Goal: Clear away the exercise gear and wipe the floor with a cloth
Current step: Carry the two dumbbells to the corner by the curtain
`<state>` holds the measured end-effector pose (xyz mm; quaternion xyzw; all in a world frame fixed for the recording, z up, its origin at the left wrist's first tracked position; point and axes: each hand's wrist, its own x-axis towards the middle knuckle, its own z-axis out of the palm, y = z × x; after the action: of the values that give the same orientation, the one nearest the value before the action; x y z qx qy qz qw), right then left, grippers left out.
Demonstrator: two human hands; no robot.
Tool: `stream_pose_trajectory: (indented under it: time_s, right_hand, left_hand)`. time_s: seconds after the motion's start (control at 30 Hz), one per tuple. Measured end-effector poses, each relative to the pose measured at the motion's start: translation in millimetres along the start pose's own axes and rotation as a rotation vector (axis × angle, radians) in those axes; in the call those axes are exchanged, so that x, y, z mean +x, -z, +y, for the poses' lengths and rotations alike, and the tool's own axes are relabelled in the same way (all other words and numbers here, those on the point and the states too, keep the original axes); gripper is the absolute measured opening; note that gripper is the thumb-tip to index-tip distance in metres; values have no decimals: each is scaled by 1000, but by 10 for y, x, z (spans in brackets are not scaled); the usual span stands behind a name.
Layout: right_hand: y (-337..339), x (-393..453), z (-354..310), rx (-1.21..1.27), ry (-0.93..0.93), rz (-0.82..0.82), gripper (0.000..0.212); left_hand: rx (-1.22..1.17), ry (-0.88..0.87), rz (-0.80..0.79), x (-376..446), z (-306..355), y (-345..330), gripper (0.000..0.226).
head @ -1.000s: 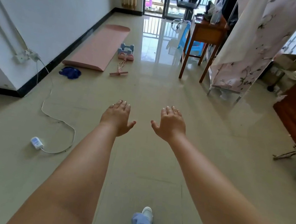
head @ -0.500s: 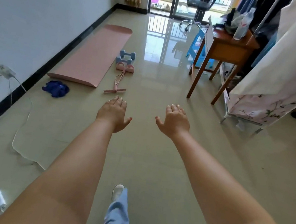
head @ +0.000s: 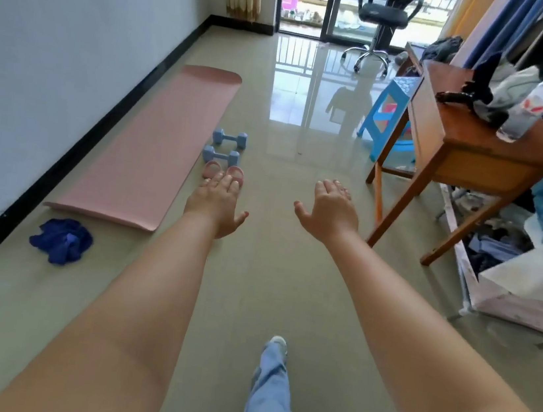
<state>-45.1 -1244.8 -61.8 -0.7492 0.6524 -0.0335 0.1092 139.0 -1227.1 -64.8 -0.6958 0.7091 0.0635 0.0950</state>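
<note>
A pink exercise mat (head: 153, 148) lies flat along the left wall. Two light blue dumbbells (head: 224, 147) sit side by side at its right edge. Just in front of them lie the pink foot pedals of a pull rope (head: 223, 171), partly hidden by my left hand (head: 217, 204). A crumpled blue cloth (head: 62, 240) lies on the floor near the mat's front end. Both my arms are stretched forward above the floor. My left hand and my right hand (head: 329, 213) have straight, spread fingers and hold nothing.
A wooden table (head: 457, 150) with clothes and a bottle stands at the right, a blue plastic stool (head: 387, 117) beside it. A fabric wardrobe (head: 528, 291) fills the right edge. An office chair (head: 381, 16) stands by the balcony door. My leg (head: 269, 399) steps forward.
I have walked closer to the gear; the mat, dumbbells and cloth now appear nearer. Both hands stay open and outstretched. The white cable and charger have left the view.
</note>
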Motion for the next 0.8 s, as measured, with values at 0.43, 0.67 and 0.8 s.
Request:
stream_pose_trajectory:
  time_s: [0.43,0.67,0.8]
  right_hand:
    - [157,4953,40,-32,115,-115,60]
    - [-28,7480,-186,-46,178,-249,61]
    - [-123,8720,-300,-82,264,-318,63]
  left_hand:
    - [-132,184,-71,4558,-780,661,66]
    - [-235,287,-158,6790,-1278,757,66]
    - [-322,386,-195,7838,-1506,711,65]
